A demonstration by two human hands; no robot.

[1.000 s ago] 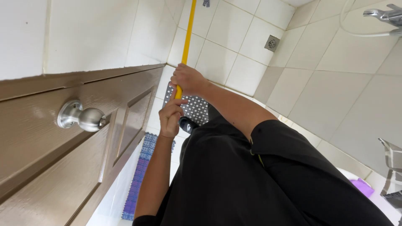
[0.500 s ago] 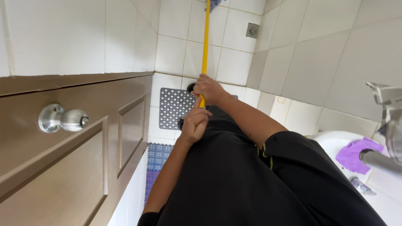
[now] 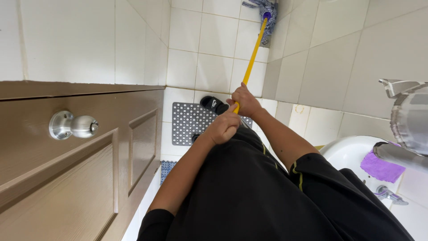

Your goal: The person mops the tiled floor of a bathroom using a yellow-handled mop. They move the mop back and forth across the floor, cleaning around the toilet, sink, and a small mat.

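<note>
since the earlier frame we see the view tilt so the mop head [image 3: 266, 10] now shows at the far tiled corner, and both hands sit slightly lower. left hand [image 3: 224, 128] and right hand [image 3: 244, 101] have fingers clamped on the yellow mop handle [image 3: 252, 58], right just above left. around us: white tiled floor [image 3: 214, 49], grey dotted mat [image 3: 189, 122], black shoe [image 3: 214, 105], brown door [image 3: 89, 165] with silver knob [image 3: 71, 125], white sink [image 3: 352, 154] with purple cloth [image 3: 381, 167].

The white tile floor [image 3: 185, 71] holds a grey mat with dots [image 3: 189, 122]. A black shoe [image 3: 214, 105] lies at the mat's 1 o'clock edge. The mop head [image 3: 266, 11] rests at 12 o'clock.
</note>
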